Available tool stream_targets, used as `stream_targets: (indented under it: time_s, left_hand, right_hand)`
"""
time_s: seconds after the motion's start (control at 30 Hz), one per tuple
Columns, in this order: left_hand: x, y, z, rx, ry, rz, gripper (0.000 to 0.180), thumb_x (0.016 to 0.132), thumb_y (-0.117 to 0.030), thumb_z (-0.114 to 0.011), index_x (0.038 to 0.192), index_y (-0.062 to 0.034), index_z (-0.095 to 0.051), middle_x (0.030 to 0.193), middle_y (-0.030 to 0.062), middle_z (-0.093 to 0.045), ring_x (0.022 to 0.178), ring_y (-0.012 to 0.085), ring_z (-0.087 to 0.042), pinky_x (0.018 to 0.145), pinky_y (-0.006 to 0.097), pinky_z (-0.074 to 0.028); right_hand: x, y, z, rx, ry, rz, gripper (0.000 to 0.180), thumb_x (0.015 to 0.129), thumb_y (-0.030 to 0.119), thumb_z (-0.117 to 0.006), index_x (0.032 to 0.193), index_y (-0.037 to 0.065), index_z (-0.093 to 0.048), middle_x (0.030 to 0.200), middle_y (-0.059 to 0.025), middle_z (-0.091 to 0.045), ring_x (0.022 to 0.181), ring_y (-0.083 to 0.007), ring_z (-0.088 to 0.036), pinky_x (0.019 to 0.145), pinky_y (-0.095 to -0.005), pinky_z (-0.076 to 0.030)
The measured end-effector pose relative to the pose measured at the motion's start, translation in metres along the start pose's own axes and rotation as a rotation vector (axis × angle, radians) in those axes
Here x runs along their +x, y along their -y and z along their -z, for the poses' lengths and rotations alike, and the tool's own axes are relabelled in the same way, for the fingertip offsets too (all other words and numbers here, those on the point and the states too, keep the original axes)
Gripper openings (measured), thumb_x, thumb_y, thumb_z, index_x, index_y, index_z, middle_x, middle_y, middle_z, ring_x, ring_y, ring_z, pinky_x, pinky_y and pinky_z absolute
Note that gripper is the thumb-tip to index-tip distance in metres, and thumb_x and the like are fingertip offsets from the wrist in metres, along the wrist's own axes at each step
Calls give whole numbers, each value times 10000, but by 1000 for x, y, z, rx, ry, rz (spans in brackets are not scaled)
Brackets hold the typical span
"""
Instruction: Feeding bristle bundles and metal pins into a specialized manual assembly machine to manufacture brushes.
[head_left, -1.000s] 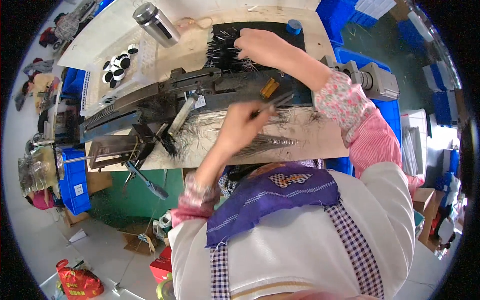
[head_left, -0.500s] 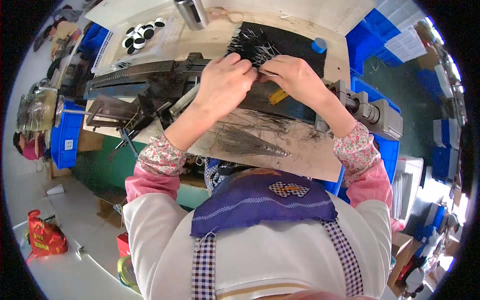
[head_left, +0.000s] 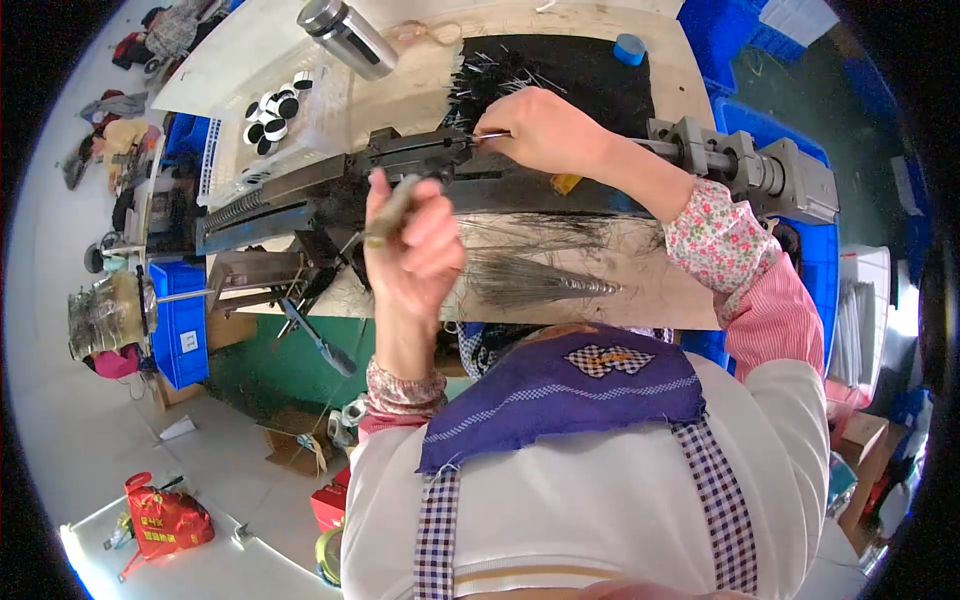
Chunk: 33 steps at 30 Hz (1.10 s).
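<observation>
My right hand (head_left: 535, 130) pinches a thin metal pin at the top of a long dark metal machine (head_left: 330, 195) lying across the wooden workbench (head_left: 420, 95). Behind that hand, a heap of thin wire pins (head_left: 500, 70) lies on a black mat (head_left: 590, 70). Nearer me, my left hand (head_left: 415, 240) is raised above the machine and closed around a slim brownish tool handle (head_left: 392, 205). A fan of thin wires (head_left: 540, 280) is spread on the bench just right of my left hand.
A steel flask (head_left: 348, 35) lies at the bench's far side, next to several black and white round caps (head_left: 272, 110). A blue tape roll (head_left: 628, 48) sits on the mat. Blue bins (head_left: 180, 320) stand at left and right. A red bag (head_left: 165, 520) lies on the floor.
My left hand has left the pin area and pulled back toward me, now lifted with the tool handle in it. My right hand has stayed at the machine's top holding a pin.
</observation>
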<state>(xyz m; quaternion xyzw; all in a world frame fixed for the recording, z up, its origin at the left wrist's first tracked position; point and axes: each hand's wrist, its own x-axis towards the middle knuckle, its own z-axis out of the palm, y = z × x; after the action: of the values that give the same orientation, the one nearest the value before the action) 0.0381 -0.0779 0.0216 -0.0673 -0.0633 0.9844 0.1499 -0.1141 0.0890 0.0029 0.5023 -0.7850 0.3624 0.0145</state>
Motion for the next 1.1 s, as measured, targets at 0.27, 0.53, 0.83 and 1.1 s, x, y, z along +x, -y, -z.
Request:
stream_targets:
  time_s: [0.27,0.53,0.83,1.1]
  left_hand:
    - [12,23,64,1658,-424,-412,220,839,-81,-654,992,3,-521,654,8,-529,499,69,-484,435,254,-390]
    - [-99,-97,91,1072,-924,-871,356,933,-334,-577,933,18,-632,602,11,-522,400,75,-344,376,232,-240]
    - [-76,-92,111,795,-639,-934,252,984,-252,-497,908,-21,-564,604,-14,-441,442,63,-272,393,225,-219]
    - [11,45,15,1429,-98,-412,255,974,-275,-507,877,-41,-536,616,-42,-406,479,49,-320,414,207,-241]
  right_hand:
    - [0,12,-8,-174,-83,124,148,779,93,-647,907,21,-663,884,-114,-640,799,-302,-631,712,-372,-508]
    - [-89,14,-21,-560,119,-188,298,815,26,-520,1109,67,-550,1103,-132,-514,838,-303,-640,634,-374,-550]
    - [-103,-22,-23,-459,108,-373,134,809,59,-566,920,30,-496,928,-142,-568,781,-350,-609,643,-445,-500]
    - [-137,41,27,-49,281,-318,155,809,154,-607,916,73,-529,822,-157,-611,810,-366,-604,681,-474,-474]
